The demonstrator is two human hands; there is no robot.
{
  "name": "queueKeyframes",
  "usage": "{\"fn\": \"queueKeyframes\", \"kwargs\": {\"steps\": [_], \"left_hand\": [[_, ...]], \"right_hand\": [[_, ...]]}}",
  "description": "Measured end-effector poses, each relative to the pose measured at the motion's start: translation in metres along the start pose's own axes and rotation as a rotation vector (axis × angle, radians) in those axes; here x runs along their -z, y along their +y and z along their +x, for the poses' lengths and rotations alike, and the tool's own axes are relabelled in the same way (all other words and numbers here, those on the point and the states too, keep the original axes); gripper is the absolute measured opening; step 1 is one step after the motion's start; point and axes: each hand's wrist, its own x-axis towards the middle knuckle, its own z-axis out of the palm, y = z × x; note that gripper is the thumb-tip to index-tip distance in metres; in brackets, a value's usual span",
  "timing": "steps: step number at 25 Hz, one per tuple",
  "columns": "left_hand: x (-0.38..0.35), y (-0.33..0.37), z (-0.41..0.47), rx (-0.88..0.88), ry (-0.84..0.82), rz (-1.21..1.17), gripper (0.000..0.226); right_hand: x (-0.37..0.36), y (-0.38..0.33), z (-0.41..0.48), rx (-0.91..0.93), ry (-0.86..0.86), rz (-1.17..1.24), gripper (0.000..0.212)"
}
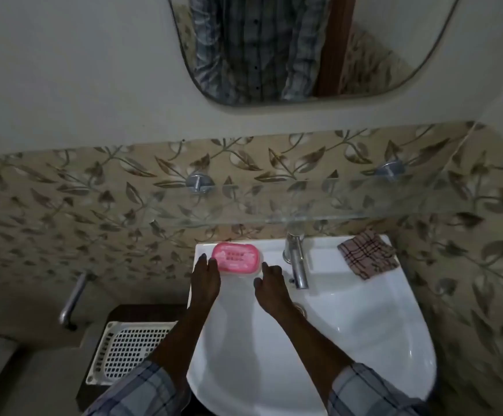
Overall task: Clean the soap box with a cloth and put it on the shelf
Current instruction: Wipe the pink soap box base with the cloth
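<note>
A pink soap box (pixel 236 257) with a clear base lies on the back left ledge of the white sink (pixel 349 325). My left hand (pixel 205 274) reaches to its left edge, fingers straight and touching or nearly touching it. Just right of the box is my right hand (pixel 269 283), fingers relaxed, a small gap between them and the box. A checked brown cloth (pixel 367 254) lies folded on the sink's back right corner. The glass shelf (pixel 334 202) spans the tiled wall above the sink, held by two metal brackets.
A chrome tap (pixel 297 259) stands at the sink's back middle, close to my right hand. A white perforated basket (pixel 127 349) sits low at the left. A metal pipe (pixel 73 298) juts from the left wall. A mirror (pixel 304 46) hangs above.
</note>
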Motion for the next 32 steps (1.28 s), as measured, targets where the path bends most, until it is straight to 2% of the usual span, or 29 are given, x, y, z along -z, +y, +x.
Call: {"fn": "queueKeyframes", "kwargs": {"steps": [3, 6, 8, 10, 12, 14, 16, 18, 21, 23, 25, 26, 28, 29, 30, 31, 32], "left_hand": [[-0.012, -0.006, 0.024, -0.043, 0.019, 0.031, 0.043], [-0.018, -0.004, 0.022, -0.031, 0.118, 0.024, 0.039], [-0.017, -0.001, 0.023, 0.02, 0.195, -0.079, 0.037], [-0.012, 0.004, 0.025, 0.071, 0.217, -0.318, 0.032], [-0.002, 0.014, 0.021, 0.08, 0.144, -0.601, 0.021], [0.009, 0.023, 0.011, 0.016, -0.025, -0.807, 0.016], [0.012, 0.028, -0.006, -0.017, -0.226, -0.936, 0.033], [0.004, 0.027, -0.023, 0.065, -0.405, -1.088, 0.053], [-0.013, 0.029, -0.044, 0.237, -0.44, -1.148, 0.068], [-0.026, 0.028, -0.048, 0.259, -0.382, -1.079, 0.077], [-0.035, 0.026, -0.047, 0.284, -0.374, -1.091, 0.075], [-0.037, 0.024, -0.044, 0.298, -0.379, -1.098, 0.07], [-0.037, 0.02, -0.039, 0.334, -0.415, -1.073, 0.063], [-0.036, 0.018, -0.037, 0.36, -0.443, -1.063, 0.062], [-0.035, 0.014, -0.034, 0.385, -0.472, -1.058, 0.063], [-0.035, 0.009, -0.032, 0.409, -0.493, -1.048, 0.064], [-0.034, 0.004, -0.031, 0.431, -0.508, -1.047, 0.065]], "right_hand": [[-0.012, -0.007, 0.023, -0.044, 0.01, 0.038, 0.052], [-0.02, -0.019, 0.026, -0.128, 0.044, 0.102, 0.055], [-0.02, -0.025, 0.021, -0.172, 0.154, 0.22, 0.049], [-0.015, -0.033, 0.018, -0.262, 0.309, 0.471, 0.03], [-0.001, -0.042, 0.013, -0.414, 0.368, 0.91, 0.013], [0.018, -0.049, 0.002, -0.48, 0.335, 1.232, 0.01], [0.032, -0.057, -0.017, -0.474, 0.289, 1.387, 0.009], [0.033, -0.065, -0.034, -0.496, 0.275, 1.457, 0.011], [0.028, -0.067, -0.056, -0.577, 0.234, 1.515, 0.009], [0.032, -0.051, -0.065, -0.602, 0.133, 1.42, 0.011], [0.051, -0.013, -0.072, -0.582, 0.081, 1.207, 0.019], [0.065, 0.013, -0.073, -0.518, 0.157, 0.994, 0.016], [0.098, 0.076, -0.063, -0.254, 0.444, 0.22, 0.006], [0.115, 0.108, -0.052, -0.1, 0.558, -0.159, 0.027], [0.133, 0.134, -0.038, 0.013, 0.593, -0.404, 0.051], [0.144, 0.163, -0.019, 0.119, 0.612, -0.614, 0.07], [0.155, 0.182, -0.005, 0.216, 0.55, -0.733, 0.08]]}}
